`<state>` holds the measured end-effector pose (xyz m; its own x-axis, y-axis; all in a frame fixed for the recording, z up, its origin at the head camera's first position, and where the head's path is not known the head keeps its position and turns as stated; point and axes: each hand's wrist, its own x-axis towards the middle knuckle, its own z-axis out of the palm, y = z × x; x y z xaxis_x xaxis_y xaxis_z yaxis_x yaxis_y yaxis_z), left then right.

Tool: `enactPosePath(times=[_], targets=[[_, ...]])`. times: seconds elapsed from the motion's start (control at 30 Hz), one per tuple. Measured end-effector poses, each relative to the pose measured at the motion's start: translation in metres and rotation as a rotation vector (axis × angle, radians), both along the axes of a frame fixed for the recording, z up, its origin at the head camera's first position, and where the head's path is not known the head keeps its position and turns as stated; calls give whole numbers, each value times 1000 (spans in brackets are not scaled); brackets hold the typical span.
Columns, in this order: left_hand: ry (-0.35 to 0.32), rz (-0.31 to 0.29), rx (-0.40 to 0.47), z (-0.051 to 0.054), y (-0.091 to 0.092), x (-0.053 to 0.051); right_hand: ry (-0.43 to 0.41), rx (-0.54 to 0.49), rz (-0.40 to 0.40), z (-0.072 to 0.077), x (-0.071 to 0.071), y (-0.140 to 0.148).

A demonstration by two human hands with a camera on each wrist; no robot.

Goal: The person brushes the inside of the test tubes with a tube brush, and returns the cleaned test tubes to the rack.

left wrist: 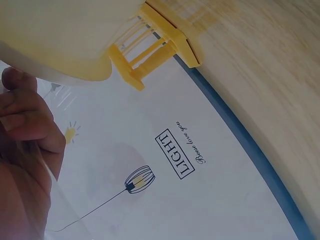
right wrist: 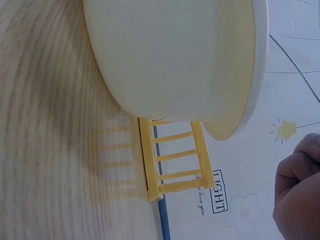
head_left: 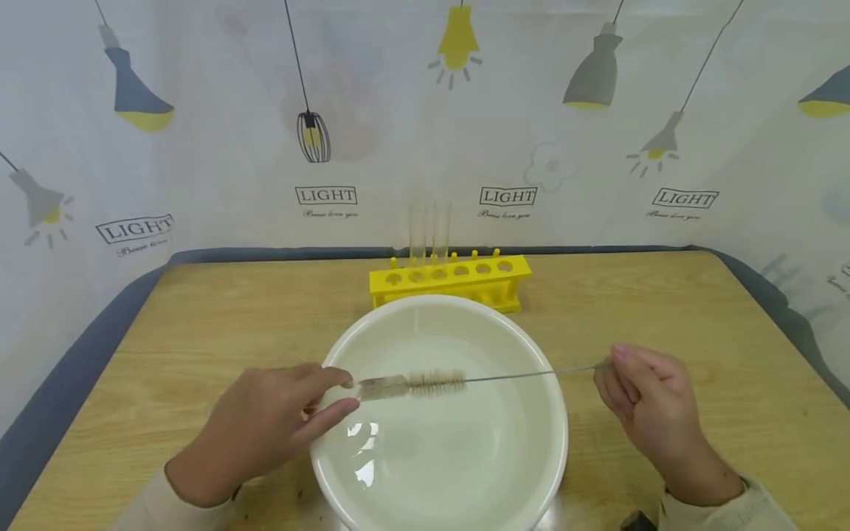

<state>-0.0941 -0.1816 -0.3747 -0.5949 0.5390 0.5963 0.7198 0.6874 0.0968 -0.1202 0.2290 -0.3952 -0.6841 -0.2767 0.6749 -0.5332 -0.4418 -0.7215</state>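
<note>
Over a white basin, my left hand holds a clear glass test tube between thumb and fingers, its mouth toward the right. A test tube brush lies partly inside the tube. Its front bristles are pressed together by the glass, while the rear bristles spread outside the mouth. My right hand, beyond the basin's right rim, pinches the brush's twisted wire handle. Curled fingers of the left hand show in the left wrist view; the right wrist view catches the wire at upper right.
Behind the basin stands a yellow test tube rack with two clear tubes upright in it. Water with bright reflections lies in the basin. A dark object sits at the bottom edge near the right sleeve. A lamp-printed curtain surrounds the wooden table.
</note>
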Motion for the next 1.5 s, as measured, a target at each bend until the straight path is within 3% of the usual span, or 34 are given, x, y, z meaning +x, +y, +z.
enactPosePath(times=[0.53,0.73,1.3,1.5], targets=[[-20,9,-23,2,0,1,11,-49,8,3,-2,-2],[1,3,-6,3,0,0,-3,-46,-26,5,-2,-1],[-35,16,-15,1,1,1,-42,-39,-53,4,0,4],[-9,14,-2,-1,1,1,-43,-54,-53,5,-1,5]])
